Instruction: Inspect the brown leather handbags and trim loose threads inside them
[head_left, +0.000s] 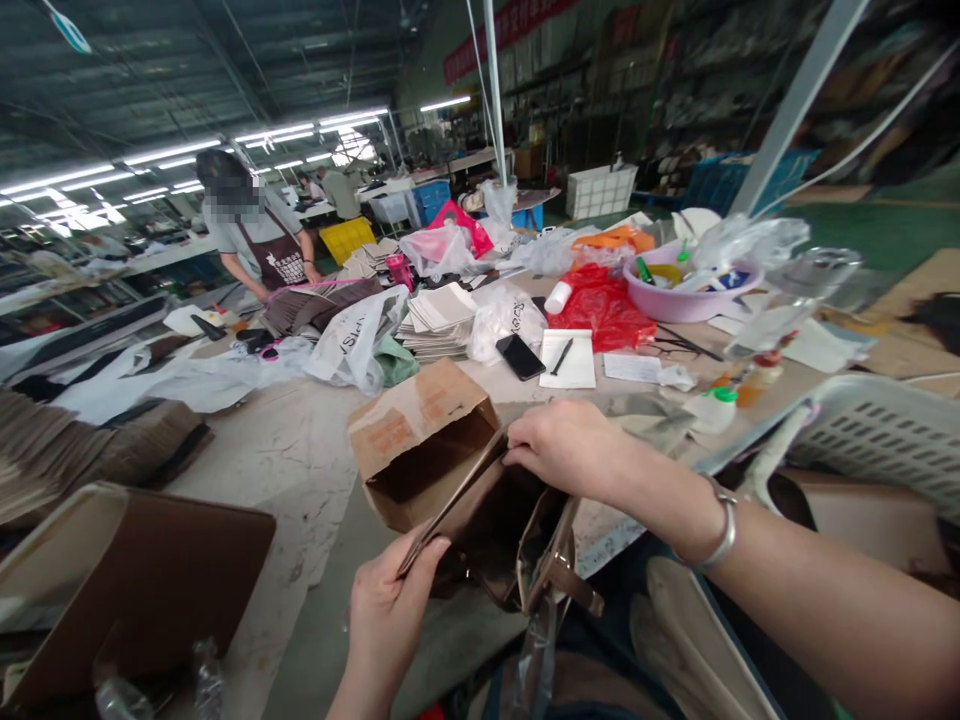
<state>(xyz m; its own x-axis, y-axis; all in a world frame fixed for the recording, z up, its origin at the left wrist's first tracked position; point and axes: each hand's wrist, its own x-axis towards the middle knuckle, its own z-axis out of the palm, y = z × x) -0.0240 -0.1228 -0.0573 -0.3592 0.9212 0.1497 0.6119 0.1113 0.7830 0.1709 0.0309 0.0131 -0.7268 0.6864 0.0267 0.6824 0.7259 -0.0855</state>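
Observation:
A brown handbag is tilted at the table's near edge, its dark inside showing. My left hand pinches the lower left end of the bag's upper edge, thumb on top. Higher up, my right hand grips the other end of that same edge with bent fingers. A strap with a metal fitting hangs at the bag's right side. Right behind the bag lies an open cardboard box, its dark opening facing me.
A large brown carton stands at left, near stacked brown pieces. Beyond the box are a phone, a notepad and a pink basin. A white plastic basket is at right. A co-worker stands across the table.

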